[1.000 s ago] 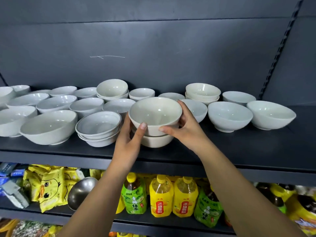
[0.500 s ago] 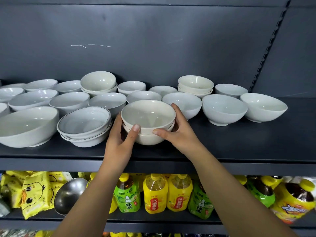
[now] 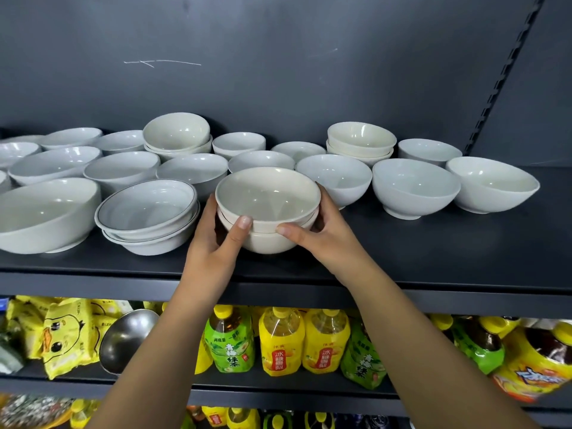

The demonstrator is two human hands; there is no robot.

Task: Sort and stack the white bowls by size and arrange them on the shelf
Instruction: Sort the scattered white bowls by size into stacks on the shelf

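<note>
Two bare forearms rise from the bottom edge, passing in front of a lower shelf where yellow and green drink bottles (image 3: 281, 342) stand in a row. To their left on it lie yellow snack bags (image 3: 65, 332) and a steel bowl (image 3: 127, 339) tipped on its side.

Above, near the front edge of the dark shelf (image 3: 448, 261) and about midway along it, stands a nested stack of cream bowls (image 3: 267, 199). The left hand (image 3: 210, 246) grips the stack's left side and the right hand (image 3: 325, 239) its right side. Each thumb presses the front wall just under the top rim, and the fingers curl round behind, mostly hidden.

Just left of the stack, almost touching the left hand, sits a stack of shallow dark-rimmed bowls (image 3: 145, 209). Beyond that, toward the left end, is a large white bowl (image 3: 43, 212), cut off by the picture edge.

Right of the stack and a little further back, three deep white bowls stand in a line toward the right end: the first (image 3: 334, 178) just behind the right hand, the next (image 3: 414, 184) beside it, the last (image 3: 492, 184) tilted.

Further back lie many single white bowls of mixed sizes, crowded toward the left end. Along the back edge stand two more cream stacks, one left of centre (image 3: 176, 131) and one right of centre (image 3: 360, 139), against the dark back wall (image 3: 278, 57).
</note>
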